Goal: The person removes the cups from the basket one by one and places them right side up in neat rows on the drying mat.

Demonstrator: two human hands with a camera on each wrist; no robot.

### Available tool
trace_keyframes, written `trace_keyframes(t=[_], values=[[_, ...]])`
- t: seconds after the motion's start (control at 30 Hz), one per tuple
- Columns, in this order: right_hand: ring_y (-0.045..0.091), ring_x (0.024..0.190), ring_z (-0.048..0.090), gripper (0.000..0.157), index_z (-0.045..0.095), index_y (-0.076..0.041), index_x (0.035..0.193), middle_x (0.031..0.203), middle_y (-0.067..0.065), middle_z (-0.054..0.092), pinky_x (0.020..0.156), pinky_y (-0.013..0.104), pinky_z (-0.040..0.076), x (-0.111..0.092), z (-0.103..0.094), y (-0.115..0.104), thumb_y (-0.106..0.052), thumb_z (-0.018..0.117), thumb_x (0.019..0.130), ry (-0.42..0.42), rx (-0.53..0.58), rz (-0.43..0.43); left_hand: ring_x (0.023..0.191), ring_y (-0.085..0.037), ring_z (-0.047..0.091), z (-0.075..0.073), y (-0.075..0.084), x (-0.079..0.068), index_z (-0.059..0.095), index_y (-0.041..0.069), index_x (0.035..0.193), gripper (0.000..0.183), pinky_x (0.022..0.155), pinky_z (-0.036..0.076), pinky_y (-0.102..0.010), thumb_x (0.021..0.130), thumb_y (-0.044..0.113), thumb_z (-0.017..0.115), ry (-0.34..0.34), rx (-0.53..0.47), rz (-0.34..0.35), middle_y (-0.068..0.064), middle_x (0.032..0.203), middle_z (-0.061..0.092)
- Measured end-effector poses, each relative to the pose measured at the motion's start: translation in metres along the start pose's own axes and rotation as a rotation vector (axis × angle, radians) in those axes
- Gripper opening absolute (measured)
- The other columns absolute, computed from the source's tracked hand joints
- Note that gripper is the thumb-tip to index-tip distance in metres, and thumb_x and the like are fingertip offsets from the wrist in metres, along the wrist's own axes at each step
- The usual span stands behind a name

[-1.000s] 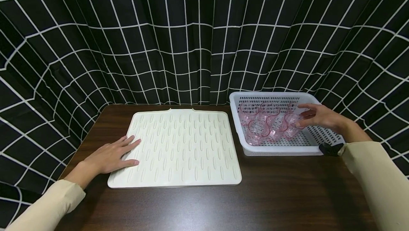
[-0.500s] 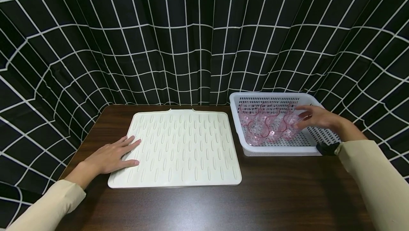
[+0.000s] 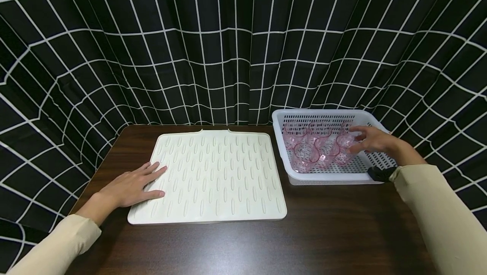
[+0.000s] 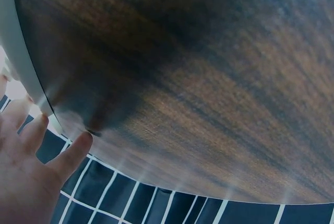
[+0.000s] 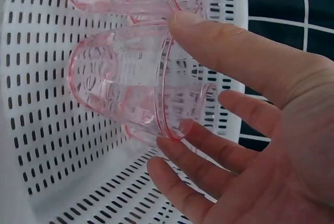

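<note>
The left hand [image 3: 131, 186] rests released, fingers spread, on the nine o'clock edge of the white mat [image 3: 220, 173]. At three o'clock from it, the right hand [image 3: 374, 140] pinches a pink cup [image 5: 122, 78] by its rim in the white basket [image 3: 338, 177]

With the curtain [image 3: 190, 51] walling off twelve, I see room to pass over the mat [image 3: 217, 182] at eleven and the table [image 3: 338, 224] at two. The left hand [image 3: 131, 186] blocks the mat's nine-o'clock edge; in the basket [image 3: 335, 177], cups [image 3: 323, 160] crowd nine and the right hand [image 3: 373, 142] fills three.
</note>
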State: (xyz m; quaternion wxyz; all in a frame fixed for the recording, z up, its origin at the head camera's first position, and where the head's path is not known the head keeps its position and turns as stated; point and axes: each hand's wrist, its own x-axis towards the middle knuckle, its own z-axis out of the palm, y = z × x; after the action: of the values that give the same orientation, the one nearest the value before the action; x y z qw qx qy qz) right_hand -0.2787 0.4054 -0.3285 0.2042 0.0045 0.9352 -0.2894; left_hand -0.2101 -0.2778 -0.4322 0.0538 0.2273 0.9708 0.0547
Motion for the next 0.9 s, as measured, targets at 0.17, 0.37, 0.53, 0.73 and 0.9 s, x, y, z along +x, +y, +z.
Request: trace_keyframes(t=[0.17, 0.37, 0.53, 0.73, 0.9], values=[[0.061, 0.129, 0.03, 0.099, 0.016, 0.008, 0.153, 0.145, 0.045, 0.024, 0.098, 0.069, 0.039, 0.0025, -0.0008, -0.0028, -0.027, 0.079, 0.085, -0.008, -0.024, 0.009, 0.142, -0.048, 0.031, -0.0002, -0.0006, -0.0005, 0.039, 0.016, 0.154, 0.086, 0.1, 0.034, -0.071, 0.091, 0.072, 0.049, -0.002, 0.002, -0.005, -0.021, 0.157, 0.035], [0.063, 0.125, 0.033, 0.092, 0.023, 0.011, 0.149, 0.14, 0.046, 0.03, 0.097, 0.07, 0.039, 0.004, -0.0005, -0.0024, -0.022, 0.079, 0.083, 0.031, -0.13, -0.022, 0.141, -0.048, 0.032, -0.0027, 0.0016, 0.0006, 0.039, 0.016, 0.154, 0.085, 0.1, 0.034, -0.071, 0.09, 0.071, 0.05, 0.005, -0.006, -0.002, -0.021, 0.156, 0.036], [0.063, 0.124, 0.033, 0.09, 0.026, 0.012, 0.147, 0.138, 0.046, 0.031, 0.098, 0.071, 0.036, 0.0043, 0.0007, -0.0023, -0.019, 0.081, 0.082, 0.036, -0.133, -0.023, 0.141, -0.048, 0.032, -0.0038, 0.0033, 0.0004, 0.04, 0.016, 0.154, 0.085, 0.099, 0.035, -0.071, 0.09, 0.071, 0.05, -0.005, -0.009, -0.002, -0.021, 0.156, 0.036], [0.063, 0.123, 0.035, 0.086, 0.028, 0.016, 0.144, 0.136, 0.046, 0.032, 0.098, 0.07, 0.037, 0.0033, 0.0026, -0.0042, -0.016, 0.08, 0.083, 0.045, -0.151, -0.023, 0.141, -0.048, 0.033, -0.0024, 0.0022, -0.0005, 0.041, 0.016, 0.153, 0.084, 0.099, 0.035, -0.071, 0.09, 0.071, 0.051, 0.005, -0.012, 0.001, -0.021, 0.156, 0.036], [0.061, 0.121, 0.038, 0.081, 0.033, 0.02, 0.14, 0.133, 0.045, 0.036, 0.098, 0.069, 0.038, 0.0025, 0.0041, -0.0054, -0.016, 0.079, 0.083, 0.065, -0.168, -0.031, 0.141, -0.048, 0.033, -0.0018, 0.0019, -0.0006, 0.041, 0.015, 0.153, 0.085, 0.099, 0.034, -0.071, 0.09, 0.071, 0.051, 0.008, -0.011, 0.001, -0.021, 0.156, 0.037]])
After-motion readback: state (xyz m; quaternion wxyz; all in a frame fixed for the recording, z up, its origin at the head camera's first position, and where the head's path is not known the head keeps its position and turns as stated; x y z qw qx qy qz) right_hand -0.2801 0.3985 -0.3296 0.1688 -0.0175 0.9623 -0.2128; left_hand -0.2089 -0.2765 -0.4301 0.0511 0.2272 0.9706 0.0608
